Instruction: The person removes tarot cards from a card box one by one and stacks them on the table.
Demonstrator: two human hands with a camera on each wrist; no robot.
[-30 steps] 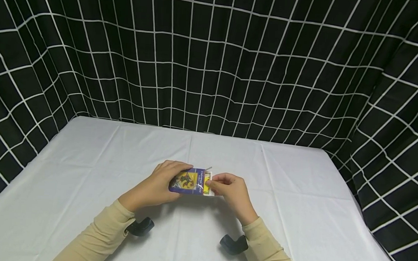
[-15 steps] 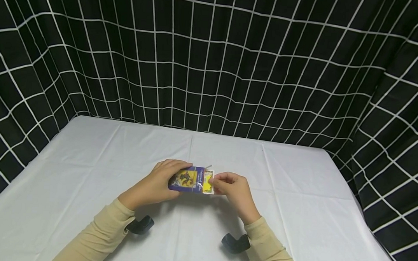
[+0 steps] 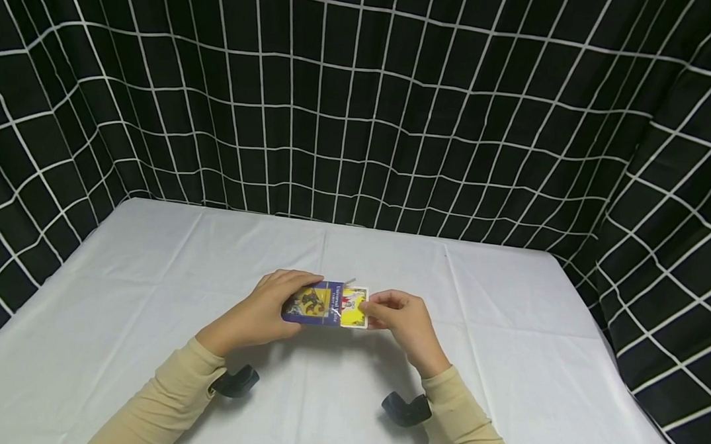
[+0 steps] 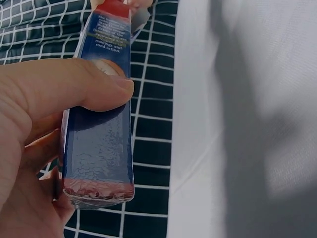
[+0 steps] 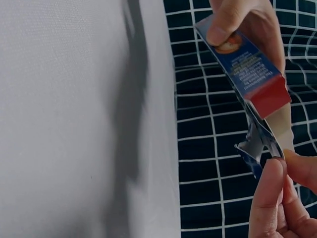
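Left hand (image 3: pixel 262 316) grasping the card box (image 3: pixel 313 304): thumb flat across the narrow blue side, fingers wrapped behind on the opposite side, palm at the closed end. Right hand (image 3: pixel 407 320) pinching the yellow-faced card (image 3: pixel 350 316) by its outer end, thumb on top, fingers underneath; card sticks partway out of the box's open end, can't tell if it's one or several. Loose flap (image 5: pixel 252 144) hangs by that opening. Box is held above the white tablecloth (image 3: pixel 150 292), between the hands, picture side up, long side running left to right. Forearms in tan sleeves (image 3: pixel 163 399) come in from the lower corners, angled inward; right hand turned in toward the box. Dark wrist mounts (image 3: pixel 407 410) on the inner side of both forearms.
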